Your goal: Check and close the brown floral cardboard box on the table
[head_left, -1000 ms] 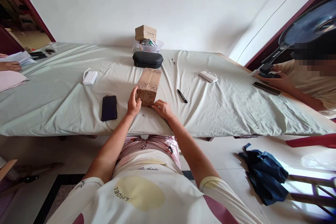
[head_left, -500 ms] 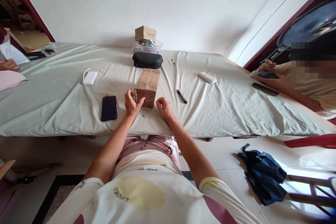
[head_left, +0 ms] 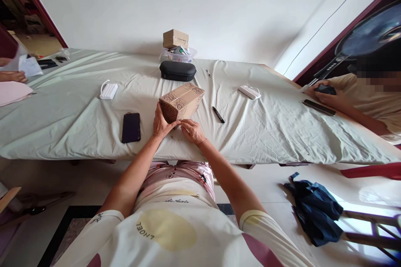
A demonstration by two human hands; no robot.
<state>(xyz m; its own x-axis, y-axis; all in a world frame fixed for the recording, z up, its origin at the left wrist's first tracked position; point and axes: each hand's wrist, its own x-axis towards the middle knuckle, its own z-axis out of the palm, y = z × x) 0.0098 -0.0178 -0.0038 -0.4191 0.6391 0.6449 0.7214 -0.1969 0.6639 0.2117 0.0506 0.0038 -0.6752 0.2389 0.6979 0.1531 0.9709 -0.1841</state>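
Observation:
A cardboard box [head_left: 184, 98] with dark scribbled lines on its sides and top rests on the cloth, turned at an angle to me. My left hand [head_left: 161, 125] wraps around its left near edge, the thumb reaching across the near face. At the near bottom corner, my right hand [head_left: 192, 130] has its fingers bent and pressed against the box beside my left thumb. Right of the box lies a black marker pen [head_left: 218, 114]. To the left of my left hand, a dark smartphone [head_left: 130, 127] lies flat.
Behind the box sit a black zip case [head_left: 177, 71] and a clear plastic basket [head_left: 189, 56] topped by a smaller carton [head_left: 176, 39]. White corded blocks [head_left: 109, 91] lie on both sides. Another person sits at right holding a dark object; a person's hands hold papers at far left.
The box has rotated, its far end swinging right. My left hand has closed onto its side, and my right hand has moved left to its near corner.

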